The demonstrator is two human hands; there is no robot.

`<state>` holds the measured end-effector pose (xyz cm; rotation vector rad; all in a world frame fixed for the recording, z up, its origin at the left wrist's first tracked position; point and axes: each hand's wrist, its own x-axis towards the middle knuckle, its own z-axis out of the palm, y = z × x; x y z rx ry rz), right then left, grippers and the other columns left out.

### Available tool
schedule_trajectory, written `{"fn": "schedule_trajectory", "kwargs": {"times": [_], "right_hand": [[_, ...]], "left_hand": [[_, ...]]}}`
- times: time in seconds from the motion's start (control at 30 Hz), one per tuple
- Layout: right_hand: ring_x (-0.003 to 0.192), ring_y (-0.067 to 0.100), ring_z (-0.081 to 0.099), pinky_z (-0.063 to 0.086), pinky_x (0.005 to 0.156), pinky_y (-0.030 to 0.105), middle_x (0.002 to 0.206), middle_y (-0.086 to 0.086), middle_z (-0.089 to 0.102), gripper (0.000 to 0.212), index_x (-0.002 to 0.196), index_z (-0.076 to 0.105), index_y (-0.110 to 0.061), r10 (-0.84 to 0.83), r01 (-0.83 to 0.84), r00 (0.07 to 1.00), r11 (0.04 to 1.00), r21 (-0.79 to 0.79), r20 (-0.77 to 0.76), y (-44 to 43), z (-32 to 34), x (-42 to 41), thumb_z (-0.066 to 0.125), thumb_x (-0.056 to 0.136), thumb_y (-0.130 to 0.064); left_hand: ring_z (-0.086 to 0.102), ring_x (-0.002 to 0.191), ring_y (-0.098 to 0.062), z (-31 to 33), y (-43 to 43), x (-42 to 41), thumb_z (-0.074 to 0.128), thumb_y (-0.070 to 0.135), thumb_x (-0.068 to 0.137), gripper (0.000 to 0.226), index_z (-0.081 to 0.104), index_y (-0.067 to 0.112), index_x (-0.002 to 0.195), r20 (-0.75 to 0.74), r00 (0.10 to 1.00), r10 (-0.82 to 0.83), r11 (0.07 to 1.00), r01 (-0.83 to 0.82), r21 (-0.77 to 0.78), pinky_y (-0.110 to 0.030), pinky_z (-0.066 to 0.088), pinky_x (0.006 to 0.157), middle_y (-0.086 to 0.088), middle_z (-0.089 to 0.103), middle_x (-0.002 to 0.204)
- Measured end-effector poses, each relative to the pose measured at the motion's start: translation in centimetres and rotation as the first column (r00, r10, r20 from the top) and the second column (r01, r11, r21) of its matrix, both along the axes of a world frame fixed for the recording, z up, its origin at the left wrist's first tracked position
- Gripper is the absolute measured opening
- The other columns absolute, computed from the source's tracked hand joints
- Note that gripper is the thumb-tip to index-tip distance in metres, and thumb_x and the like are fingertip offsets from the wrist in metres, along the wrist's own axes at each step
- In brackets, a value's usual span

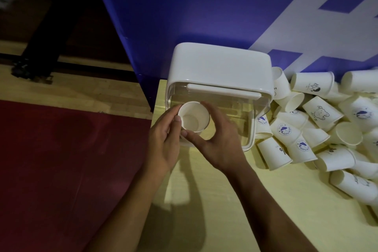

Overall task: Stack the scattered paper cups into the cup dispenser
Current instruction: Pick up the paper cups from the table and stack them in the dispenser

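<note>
Both my hands cup one paper cup, mouth up, at the cup dispenser's clear front: left hand fingers curled against its left side, right hand thumb and fingers wrapping its right. Scattered cups lie heaped on the table just right of the dispenser.

A matt white paper cup with a smooth inside is seen. The dispenser is made of plastic: its lid is opaque white with a soft sheen, its front clear and glossy. The scattered cups are of matt white paper, some printed in blue. The table is faced with a smooth, pale yellow wood-look surface. The floor shows pale wood planks and a matt red area.
</note>
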<state>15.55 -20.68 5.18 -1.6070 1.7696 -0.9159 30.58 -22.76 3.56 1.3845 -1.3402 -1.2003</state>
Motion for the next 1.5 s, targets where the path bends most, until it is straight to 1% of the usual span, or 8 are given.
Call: {"fn": "schedule_trajectory", "kwargs": {"times": [0.43, 0.57, 0.7, 0.87, 1.03, 1.17, 1.37, 1.5], "right_hand": [[0.134, -0.001, 0.043, 0.022, 0.094, -0.007, 0.15, -0.011, 0.055, 0.089, 0.153, 0.047, -0.027, -0.011, 0.015, 0.999, 0.993, 0.116, -0.04, -0.3, -1.8, 0.0, 0.085, 0.078, -0.056], [0.137, 0.002, 0.045, 0.034, 0.104, 0.012, 0.152, -0.012, 0.052, 0.1, 0.157, 0.039, -0.03, -0.015, 0.018, 0.999, 0.992, 0.121, -0.031, 0.1, -1.4, -0.3, 0.082, 0.075, -0.066], [0.139, 0.008, 0.049, 0.045, 0.112, 0.034, 0.152, -0.01, 0.054, 0.092, 0.155, 0.041, -0.031, -0.085, 0.089, 0.996, 0.988, 0.128, -0.035, 2.7, -0.7, -2.5, 0.072, 0.079, -0.073], [0.125, 0.0, 0.059, 0.049, 0.104, 0.023, 0.135, -0.012, 0.066, 0.069, 0.142, 0.06, -0.026, -0.26, 0.263, 0.965, 0.96, 0.093, -0.036, 7.5, -0.2, -8.2, 0.072, 0.086, -0.065], [0.122, -0.003, 0.06, 0.054, 0.098, 0.033, 0.131, -0.02, 0.067, 0.059, 0.137, 0.064, -0.029, -0.434, 0.435, 0.9, 0.895, 0.101, -0.031, 12.2, -1.1, -14.9, 0.075, 0.087, -0.057], [0.121, -0.004, 0.06, 0.055, 0.099, 0.034, 0.131, -0.021, 0.066, 0.055, 0.136, 0.064, -0.03, -0.522, 0.523, 0.852, 0.844, 0.116, -0.04, 16.0, -1.7, -19.1, 0.073, 0.088, -0.058], [0.117, -0.022, 0.05, 0.039, 0.092, 0.0, 0.122, -0.037, 0.057, 0.057, 0.134, 0.062, -0.033, -0.578, 0.578, 0.815, 0.803, 0.145, -0.048, 20.1, -1.5, -24.9, 0.067, 0.086, -0.063], [0.118, -0.016, 0.053, 0.047, 0.097, 0.011, 0.125, -0.031, 0.06, 0.06, 0.136, 0.061, -0.035, -0.621, 0.617, 0.783, 0.77, 0.162, -0.03, 20.8, -1.7, -28.6, 0.065, 0.085, -0.066]], "left_hand": [[0.07, 0.115, -0.011, -2.1, 0.0, 0.6, 0.048, 0.023, 0.11, 0.039, 0.057, 0.028, 0.147, 0.125, 0.992, -0.024, 0.997, 0.015, 0.071, -0.028, 0.056, 0.099, 0.001, 0.069, 0.134], [0.069, 0.116, -0.008, -1.2, 0.1, 0.5, 0.05, 0.031, 0.109, 0.038, 0.057, 0.03, 0.147, 0.146, 0.989, -0.028, 0.999, 0.021, 0.049, -0.036, 0.058, 0.099, 0.005, 0.068, 0.135], [0.06, 0.126, -0.001, 1.8, 1.9, -0.1, 0.054, 0.031, 0.107, 0.037, 0.061, 0.023, 0.143, 0.235, 0.971, 0.051, 0.988, -0.015, -0.153, -0.017, 0.048, 0.101, 0.009, 0.064, 0.138], [0.059, 0.122, -0.004, 5.5, 3.4, -6.0, 0.056, 0.033, 0.098, 0.042, 0.065, 0.011, 0.132, 0.343, 0.93, -0.135, 0.904, 0.257, -0.342, -0.01, 0.04, 0.102, 0.004, 0.067, 0.13], [0.06, 0.124, -0.015, 6.8, 1.6, -17.8, 0.063, 0.044, 0.096, 0.055, 0.054, 0.02, 0.145, 0.598, 0.713, -0.366, 0.75, 0.607, -0.264, -0.02, 0.047, 0.09, 0.002, 0.057, 0.147], [0.052, 0.135, -0.025, 6.1, -2.6, -27.6, 0.072, 0.045, 0.091, 0.073, 0.045, 0.013, 0.151, 0.792, 0.541, -0.283, 0.641, 0.721, -0.263, -0.038, 0.048, 0.106, -0.007, 0.051, 0.152], [0.044, 0.137, -0.028, 2.5, -7.1, -36.0, 0.08, 0.044, 0.084, 0.091, 0.031, 0.016, 0.155, 0.966, 0.241, -0.096, 0.612, 0.779, -0.134, -0.041, 0.038, 0.114, -0.007, 0.043, 0.15], [0.052, 0.127, -0.03, 0.8, -7.6, -38.1, 0.08, 0.03, 0.083, 0.079, 0.037, 0.019, 0.148, 0.977, 0.214, -0.015, 0.617, 0.77, -0.159, -0.044, 0.043, 0.104, -0.007, 0.049, 0.142]]}}
